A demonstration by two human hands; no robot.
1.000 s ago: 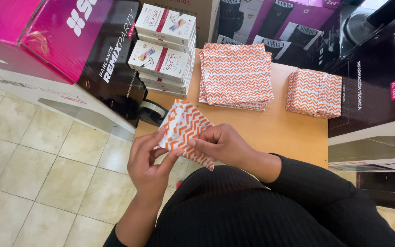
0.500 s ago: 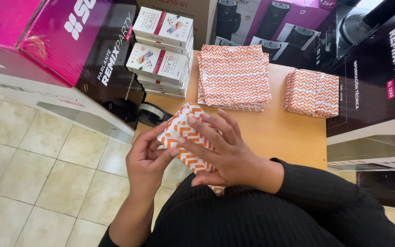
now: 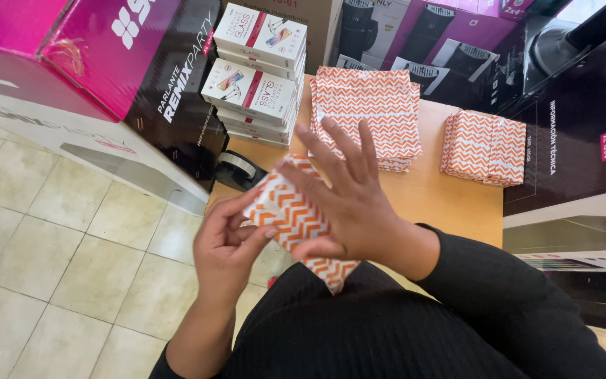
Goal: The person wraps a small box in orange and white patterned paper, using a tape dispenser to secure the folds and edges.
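Left hand [image 3: 229, 242] grips one zigzag packet [image 3: 290, 210]; right hand [image 3: 348, 203] flat, open on it.

counter [image 3: 450, 200]: wooden, bare patch at centre
flat stack [image 3: 365, 112]: orange-white chevron bags, 12 o'clock
folded stack [image 3: 484, 147]: same pattern, 2 o'clock
white boxes [image 3: 255, 74]: piled, 11 o'clock
tape dispenser [image 3: 236, 168]: black, 10 o'clock
floor [image 3: 57, 260]: beige tiles, 8 o'clock
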